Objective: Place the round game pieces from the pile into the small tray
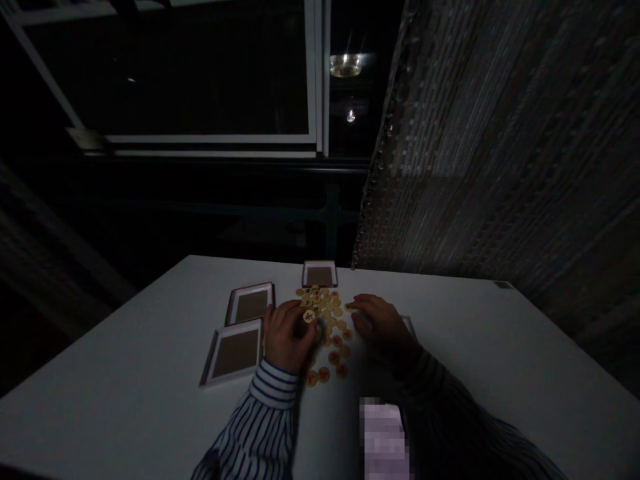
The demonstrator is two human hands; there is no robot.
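While the left hand (287, 340) pinches one disc (309, 317) at the left of the pile (327, 314), the right hand (381, 325) meets another disc (349, 307) at its right, grip impossible to tell!

I count one left hand (289, 337) and one right hand (384, 325), three shallow trays (236, 353), one pale edge (410, 326) partly hidden behind the right hand, one table (145, 360), one blurred rectangular thing (384, 440), two lights (345, 66), and more than twenty round pieces (323, 375), which overlap, so their exact number I cannot tell
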